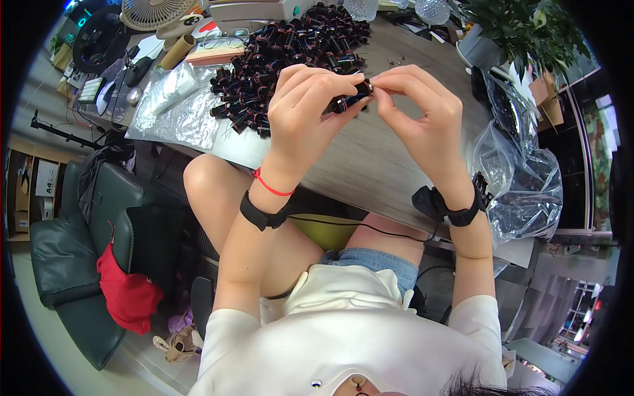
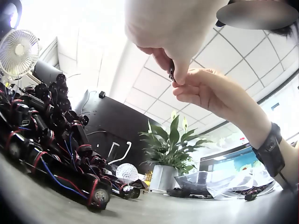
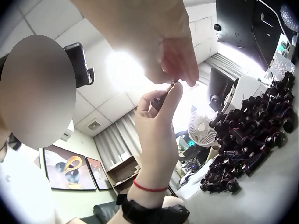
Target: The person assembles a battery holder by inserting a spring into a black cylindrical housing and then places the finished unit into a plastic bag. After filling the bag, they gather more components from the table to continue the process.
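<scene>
Above the desk, my left hand (image 1: 300, 109) grips a small black cylindrical part (image 1: 339, 104) between thumb and fingers. My right hand (image 1: 426, 109) meets it from the other side, thumb and index finger pinching at the part's end. In the right wrist view the part (image 3: 160, 101) shows dark between the left fingers, the right fingertips right at its tip. Much of it is hidden by the fingers. A heap of similar black cylindrical parts (image 1: 290, 49) with red and blue wires lies on the desk behind the left hand.
Clear plastic bags (image 1: 172, 99) lie left of the heap, near a cardboard tube (image 1: 178, 51) and a fan (image 1: 155, 12). A potted plant (image 1: 479, 49) stands at the back right, with another plastic bag (image 1: 518, 191) below it. The desk's front edge (image 1: 356, 198) runs above the person's lap.
</scene>
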A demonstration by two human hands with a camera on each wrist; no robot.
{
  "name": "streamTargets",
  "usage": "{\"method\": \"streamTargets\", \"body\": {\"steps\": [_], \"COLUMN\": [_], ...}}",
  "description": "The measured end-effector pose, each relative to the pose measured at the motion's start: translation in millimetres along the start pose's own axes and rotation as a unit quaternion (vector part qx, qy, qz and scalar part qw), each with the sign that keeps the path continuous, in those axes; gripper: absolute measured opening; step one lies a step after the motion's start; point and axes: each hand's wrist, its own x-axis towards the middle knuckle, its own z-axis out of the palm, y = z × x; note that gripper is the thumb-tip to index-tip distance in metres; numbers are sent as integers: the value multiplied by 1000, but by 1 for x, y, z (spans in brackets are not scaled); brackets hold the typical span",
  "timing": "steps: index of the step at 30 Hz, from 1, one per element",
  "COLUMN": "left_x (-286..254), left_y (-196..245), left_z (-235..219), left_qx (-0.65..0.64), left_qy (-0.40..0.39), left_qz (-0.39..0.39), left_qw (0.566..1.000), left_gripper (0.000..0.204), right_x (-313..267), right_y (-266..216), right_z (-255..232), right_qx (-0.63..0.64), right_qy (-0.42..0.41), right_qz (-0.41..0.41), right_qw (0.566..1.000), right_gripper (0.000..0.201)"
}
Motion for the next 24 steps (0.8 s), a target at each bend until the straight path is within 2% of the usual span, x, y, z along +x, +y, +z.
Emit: {"method": "streamTargets", "body": {"steps": [1,4,5,8,9,12,13,16,17,20,24], "left_x": [0,-1,-1,-1,-1,-2,-2,-4,-3,1,3], "left_y": [0,-2,-2,-1,-1,-2,-2,2,4,11,9], "left_z": [0,1,1,1,1,0,0,1,2,2,0], "left_qx": [0,-3,-3,-27,-27,-64,-63,-91,-91,-192,-226], "left_qy": [0,11,11,14,14,13,13,11,11,19,8], "left_qz": [0,-25,-25,-48,-48,-83,-83,-158,-158,-261,-270], "left_qw": [1000,1000,1000,998,998,994,994,983,983,946,936], "left_gripper": [30,27,27,27,27,27,27,27,27,28,29], "right_x": [0,1,1,0,0,3,2,-2,-2,-3,-4], "right_y": [1,5,7,13,14,13,13,14,13,8,12], "right_z": [0,3,3,2,1,-1,1,9,10,11,9], "right_qx": [0,153,153,267,267,350,350,285,285,290,352], "right_qy": [0,-22,-22,-54,-54,-84,-85,-23,-23,19,11], "right_qz": [0,95,95,176,176,248,248,113,113,79,125], "right_qw": [1000,983,983,946,946,899,899,951,951,953,927], "right_gripper": [13,12,12,13,13,14,14,13,13,13,15]}}
